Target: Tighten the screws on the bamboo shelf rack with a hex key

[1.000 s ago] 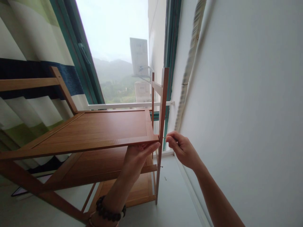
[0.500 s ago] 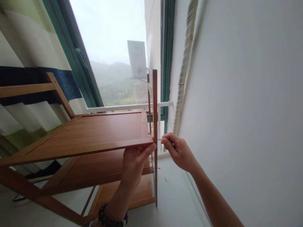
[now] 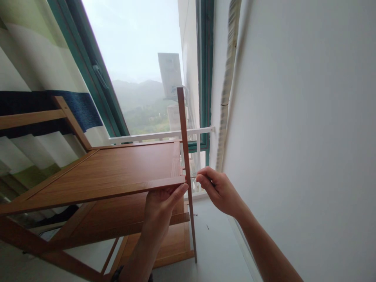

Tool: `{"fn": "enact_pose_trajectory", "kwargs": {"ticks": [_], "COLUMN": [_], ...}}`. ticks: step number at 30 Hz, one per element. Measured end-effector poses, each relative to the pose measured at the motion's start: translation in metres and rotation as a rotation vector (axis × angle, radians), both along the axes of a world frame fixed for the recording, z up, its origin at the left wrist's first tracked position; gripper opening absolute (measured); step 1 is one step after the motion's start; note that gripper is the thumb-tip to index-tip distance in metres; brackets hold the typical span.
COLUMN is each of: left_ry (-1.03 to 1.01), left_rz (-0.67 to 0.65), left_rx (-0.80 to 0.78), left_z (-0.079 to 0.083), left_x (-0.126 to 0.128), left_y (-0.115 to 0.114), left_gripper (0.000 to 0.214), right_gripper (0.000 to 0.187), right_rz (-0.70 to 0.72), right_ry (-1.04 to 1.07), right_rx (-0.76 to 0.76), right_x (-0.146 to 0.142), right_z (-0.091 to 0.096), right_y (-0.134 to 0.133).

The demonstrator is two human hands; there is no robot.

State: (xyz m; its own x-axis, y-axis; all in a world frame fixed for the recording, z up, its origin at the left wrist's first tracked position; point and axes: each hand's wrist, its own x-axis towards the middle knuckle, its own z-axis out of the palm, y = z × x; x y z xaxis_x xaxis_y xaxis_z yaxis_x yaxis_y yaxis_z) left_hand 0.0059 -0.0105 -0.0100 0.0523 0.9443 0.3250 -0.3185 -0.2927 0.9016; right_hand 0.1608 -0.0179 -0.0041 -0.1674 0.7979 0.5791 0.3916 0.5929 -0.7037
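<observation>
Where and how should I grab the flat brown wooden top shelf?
Hold the shelf by its front edge, probably best from below: that edge is long, thin and faces you, with a gap underneath. The left hand holds it that way near the right end.

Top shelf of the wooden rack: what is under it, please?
Under the top shelf are the left hand, the middle shelf and the bottom shelf. It covers part of that hand and the middle shelf's far side from here.

- We see a pale grey floor.
- On it we see the wooden rack standing.
- We also spot a small screw lying near its right-side post.
</observation>
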Motion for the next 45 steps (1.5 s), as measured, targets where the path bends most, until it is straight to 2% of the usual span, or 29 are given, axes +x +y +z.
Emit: {"fn": "enact_pose_trajectory", "kwargs": {"ticks": [4, 9, 16, 23, 30, 36, 45], "left_ry": [0.031, 0.028, 0.039, 0.012, -0.055, -0.131, -0.215], "left_rz": [-0.017, 0.118, 0.132, 0.037, -0.032, -0.012, -0.004], "left_rx": [-0.004, -0.037, -0.057, -0.025, -0.012, -0.005, -0.021], "left_z": [0.0, 0.003, 0.004, 0.001, -0.008, -0.012, -0.005], "left_x": [0.0, 0.006, 0.005, 0.001, -0.007, -0.002, 0.005], "left_y": [0.0, -0.003, -0.002, -0.001, 0.004, 0.006, 0.002], "left_gripper": [0.025, 0.027, 0.027, 0.025, 0.029, 0.02, 0.018], "right_gripper": [0.02, 0.017, 0.016, 0.026, 0.027, 0.022, 0.02], "right_rz": [0.032, 0.062, 0.121, 0.208, 0.214, 0.221, 0.273], "right_ry": [-0.008, -0.021, -0.029, 0.095, 0.178, 0.292, 0.537], "right_rx": [0.014, 0.043, 0.08, -0.031, -0.048, -0.057, -0.085], "right_x": [0.001, 0.001, -0.002, -0.007, -0.011, -0.015, -0.027], "right_z": [-0.001, -0.001, 0.005, -0.003, -0.007, -0.018, -0.035], "right_y": [0.002, 0.006, 0.006, 0.014, 0.015, 0.013, 0.018]}}
